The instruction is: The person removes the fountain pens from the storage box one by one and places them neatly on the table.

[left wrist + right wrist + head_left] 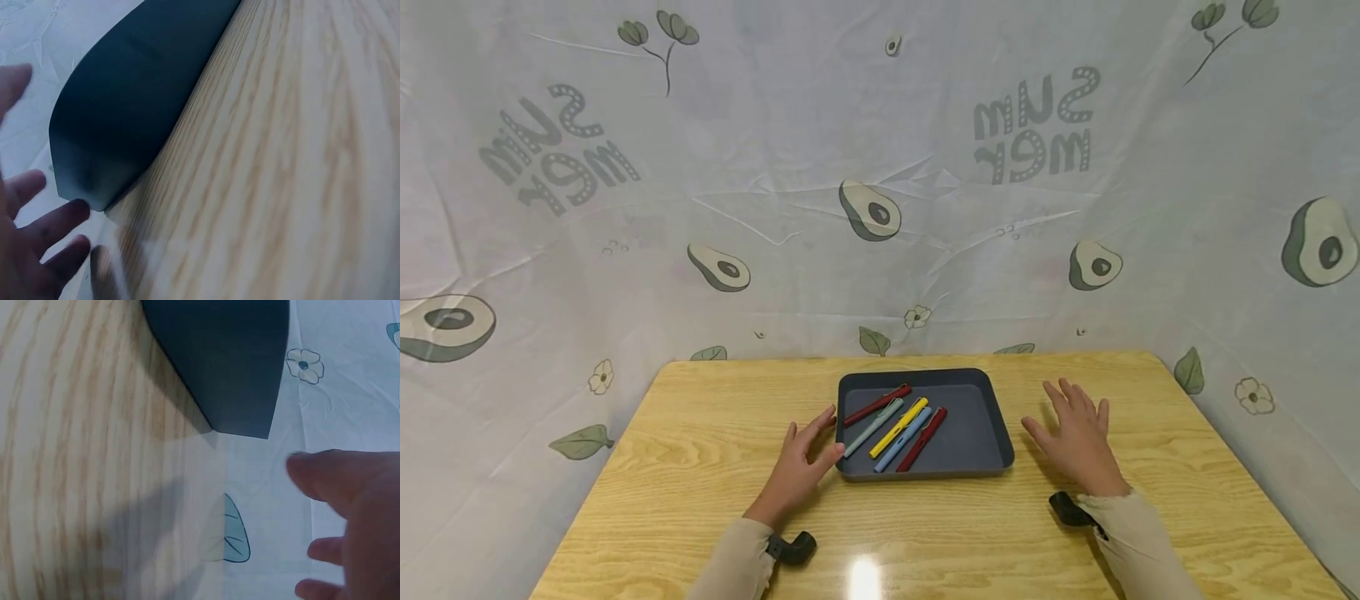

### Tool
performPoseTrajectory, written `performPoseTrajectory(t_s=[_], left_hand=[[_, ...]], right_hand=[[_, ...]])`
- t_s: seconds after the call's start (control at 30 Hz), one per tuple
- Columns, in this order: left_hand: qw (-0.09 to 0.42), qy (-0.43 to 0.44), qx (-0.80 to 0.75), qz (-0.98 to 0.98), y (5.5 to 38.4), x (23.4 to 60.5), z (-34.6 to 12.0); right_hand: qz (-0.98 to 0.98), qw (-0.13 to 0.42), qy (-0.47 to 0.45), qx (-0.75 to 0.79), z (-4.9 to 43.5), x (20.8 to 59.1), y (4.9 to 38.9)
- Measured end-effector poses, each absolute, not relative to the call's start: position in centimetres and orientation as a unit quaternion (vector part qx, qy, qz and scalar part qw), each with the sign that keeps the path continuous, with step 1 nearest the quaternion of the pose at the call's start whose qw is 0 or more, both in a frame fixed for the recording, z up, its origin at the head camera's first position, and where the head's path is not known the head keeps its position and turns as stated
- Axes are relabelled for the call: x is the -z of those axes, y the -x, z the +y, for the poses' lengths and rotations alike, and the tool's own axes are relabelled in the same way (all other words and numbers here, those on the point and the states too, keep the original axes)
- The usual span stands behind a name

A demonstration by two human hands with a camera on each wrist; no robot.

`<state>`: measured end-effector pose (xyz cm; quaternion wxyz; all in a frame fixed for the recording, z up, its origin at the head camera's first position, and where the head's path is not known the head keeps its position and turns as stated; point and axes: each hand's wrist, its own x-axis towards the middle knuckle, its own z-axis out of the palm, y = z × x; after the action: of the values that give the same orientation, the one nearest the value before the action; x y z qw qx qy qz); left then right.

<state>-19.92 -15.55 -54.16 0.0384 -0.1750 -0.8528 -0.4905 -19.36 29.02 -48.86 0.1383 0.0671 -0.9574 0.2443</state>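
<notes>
A shallow dark grey tray (973, 433) lies on the wooden table. Several capped pens slant side by side in its left half: a dark red pen (876, 406), a grey-green pen (872, 429), a yellow pen (898, 428), a light blue pen (902, 441) and a red pen (922, 442). My left hand (801, 462) is at the tray's left wall, fingers spread; whether the fingertips touch it I cannot tell. To the right of the tray, apart from it, my right hand (1078, 437) hovers with fingers extended, holding nothing. Both wrist views show the tray's outer wall (125, 112).
The wooden table (940, 533) ends at the back against a pale curtain (790, 150) printed with avocados, leaves and flowers. Black wrist devices sit on both forearms, the left one (793, 548) and the right one (1070, 508).
</notes>
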Motion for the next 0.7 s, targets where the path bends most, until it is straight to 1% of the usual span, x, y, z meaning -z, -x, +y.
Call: performPoseTrajectory(t_s=[0.13, 0.3, 0.5, 0.7], left_hand=[[0.04, 0.185, 0.441, -0.877, 19.7, 54.23, -15.43], [0.047, 0.191, 0.421, -0.886, 19.41, 54.28, -15.53], [0.049, 0.199, 0.418, -0.885, 19.52, 54.58, -15.64], [0.061, 0.208, 0.424, -0.879, 19.72, 54.48, -15.44]], right_hand=[[-0.947, 0.17, -0.077, -0.26, 28.99, 48.76, 19.29], [-0.944, 0.175, -0.079, -0.269, 28.84, 48.71, 19.23], [-0.935, 0.2, -0.1, -0.275, 28.51, 48.74, 19.36], [-0.934, 0.194, -0.112, -0.28, 28.4, 48.61, 19.41]])
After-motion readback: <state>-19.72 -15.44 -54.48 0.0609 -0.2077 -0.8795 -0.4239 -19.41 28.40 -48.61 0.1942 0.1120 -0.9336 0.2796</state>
